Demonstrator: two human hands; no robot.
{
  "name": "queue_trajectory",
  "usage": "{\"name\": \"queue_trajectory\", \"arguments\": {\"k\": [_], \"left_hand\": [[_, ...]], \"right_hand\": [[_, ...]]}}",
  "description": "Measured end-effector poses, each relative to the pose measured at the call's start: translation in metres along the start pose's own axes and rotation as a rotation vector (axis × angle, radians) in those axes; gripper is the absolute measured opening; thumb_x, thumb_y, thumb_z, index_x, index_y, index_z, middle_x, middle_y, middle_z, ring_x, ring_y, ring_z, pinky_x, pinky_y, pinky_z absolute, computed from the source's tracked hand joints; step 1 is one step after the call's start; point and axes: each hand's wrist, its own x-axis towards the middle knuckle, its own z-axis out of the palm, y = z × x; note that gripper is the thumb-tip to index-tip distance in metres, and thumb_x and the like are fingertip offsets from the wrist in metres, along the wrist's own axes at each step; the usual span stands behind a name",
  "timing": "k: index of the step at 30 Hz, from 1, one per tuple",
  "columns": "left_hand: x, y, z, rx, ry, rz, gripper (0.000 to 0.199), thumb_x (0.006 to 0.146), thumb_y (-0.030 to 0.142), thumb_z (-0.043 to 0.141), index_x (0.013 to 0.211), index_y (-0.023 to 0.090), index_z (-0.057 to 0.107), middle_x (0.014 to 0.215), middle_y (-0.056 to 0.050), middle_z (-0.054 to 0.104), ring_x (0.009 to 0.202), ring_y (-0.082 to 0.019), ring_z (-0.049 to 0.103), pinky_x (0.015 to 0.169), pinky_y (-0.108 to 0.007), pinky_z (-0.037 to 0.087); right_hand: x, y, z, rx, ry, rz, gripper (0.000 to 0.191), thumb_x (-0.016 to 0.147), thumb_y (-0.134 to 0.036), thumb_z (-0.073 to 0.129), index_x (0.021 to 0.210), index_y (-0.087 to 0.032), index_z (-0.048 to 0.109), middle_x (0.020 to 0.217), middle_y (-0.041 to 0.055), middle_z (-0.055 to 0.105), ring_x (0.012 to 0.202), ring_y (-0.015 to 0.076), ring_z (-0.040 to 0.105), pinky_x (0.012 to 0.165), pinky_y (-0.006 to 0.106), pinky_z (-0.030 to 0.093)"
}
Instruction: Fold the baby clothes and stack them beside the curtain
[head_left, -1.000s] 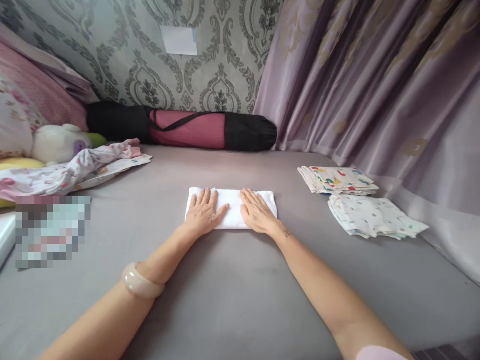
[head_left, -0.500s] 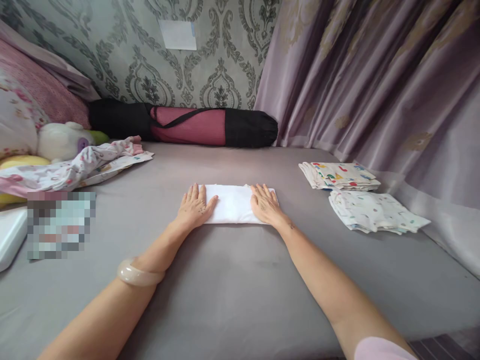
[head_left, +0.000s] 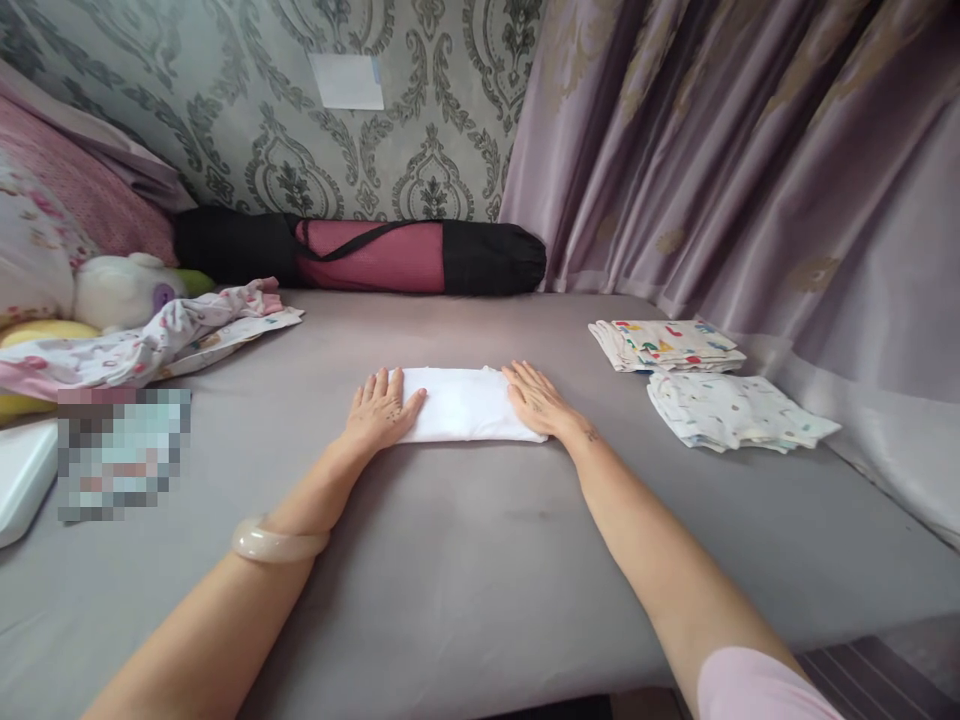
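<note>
A white cloth (head_left: 457,404), folded into a flat rectangle, lies on the grey sheet (head_left: 450,560) in the middle of the view. My left hand (head_left: 381,408) rests flat at its left end, with the fingers spread and the thumb on the fabric. At the right end lies my right hand (head_left: 536,398), palm down with the fingers stretched out, touching the cloth's edge. Neither hand grips anything. A pale bangle (head_left: 279,542) circles my left wrist.
Two folded fabric stacks, one with colourful prints (head_left: 679,343) and one paler (head_left: 731,410), lie at the right. A black and red rolled bag (head_left: 367,255) lies along the wall. Crumpled clothing (head_left: 142,345), a plush toy (head_left: 124,290) and a white object (head_left: 26,475) are at the left.
My right hand has shifted slightly outward, toward the right edge of the cloth, uncovering more of it. The camera view has shifted a little.
</note>
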Motion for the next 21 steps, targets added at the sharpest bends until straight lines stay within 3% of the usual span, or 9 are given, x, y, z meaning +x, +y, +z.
{"name": "queue_trajectory", "arguments": {"k": [6,10,13,16,18,21], "left_hand": [[0.003,-0.003,0.002,0.021,0.025,0.013,0.080,0.093,0.064,0.017,0.155,0.013,0.022,0.161,-0.015,0.019,0.148,-0.034,0.018,0.119,-0.049,0.019],[0.002,-0.001,0.000,0.012,0.076,0.011,0.074,0.095,0.058,0.014,0.153,0.014,0.030,0.158,-0.015,0.028,0.146,-0.034,0.025,0.116,-0.050,0.026],[-0.006,0.008,-0.004,0.016,0.177,0.019,0.070,0.097,0.054,0.014,0.151,0.013,0.034,0.158,-0.015,0.030,0.147,-0.032,0.023,0.116,-0.052,0.025],[-0.019,0.023,-0.007,0.049,0.295,0.140,0.065,0.099,0.048,0.016,0.149,0.012,0.035,0.157,-0.014,0.032,0.148,-0.029,0.020,0.119,-0.052,0.018],[-0.026,0.032,-0.007,0.080,0.281,0.227,0.063,0.099,0.046,0.017,0.150,0.012,0.035,0.156,-0.012,0.034,0.148,-0.027,0.020,0.120,-0.051,0.014],[-0.031,0.037,-0.004,0.128,0.188,0.291,0.062,0.100,0.046,0.019,0.150,0.014,0.034,0.157,-0.011,0.033,0.149,-0.028,0.018,0.120,-0.050,0.013]], "right_hand": [[0.005,0.021,0.002,-0.035,0.020,0.170,0.069,0.099,-0.048,0.007,0.156,-0.010,0.019,0.163,0.0087,0.013,0.150,0.0221,0.008,0.121,0.042,0.008],[0.003,0.020,-0.005,-0.091,0.101,0.263,0.070,0.099,-0.047,0.012,0.153,-0.004,0.022,0.162,0.0137,0.017,0.149,0.0249,0.012,0.120,0.043,0.010],[-0.004,0.006,-0.021,-0.078,0.189,0.238,0.069,0.099,-0.045,0.014,0.153,-0.002,0.022,0.162,0.0154,0.015,0.149,0.0253,0.011,0.120,0.043,0.010],[-0.014,-0.014,-0.035,-0.012,0.208,0.160,0.072,0.099,-0.048,0.011,0.154,-0.003,0.018,0.162,0.0151,0.013,0.150,0.0243,0.008,0.120,0.042,0.011],[-0.018,-0.025,-0.034,0.016,0.193,0.105,0.074,0.098,-0.051,0.010,0.154,-0.003,0.017,0.162,0.0145,0.011,0.150,0.0235,0.007,0.120,0.040,0.011],[-0.018,-0.033,-0.017,0.012,0.149,0.080,0.075,0.099,-0.052,0.011,0.154,-0.001,0.018,0.162,0.0155,0.011,0.150,0.0240,0.007,0.120,0.039,0.010]]}}
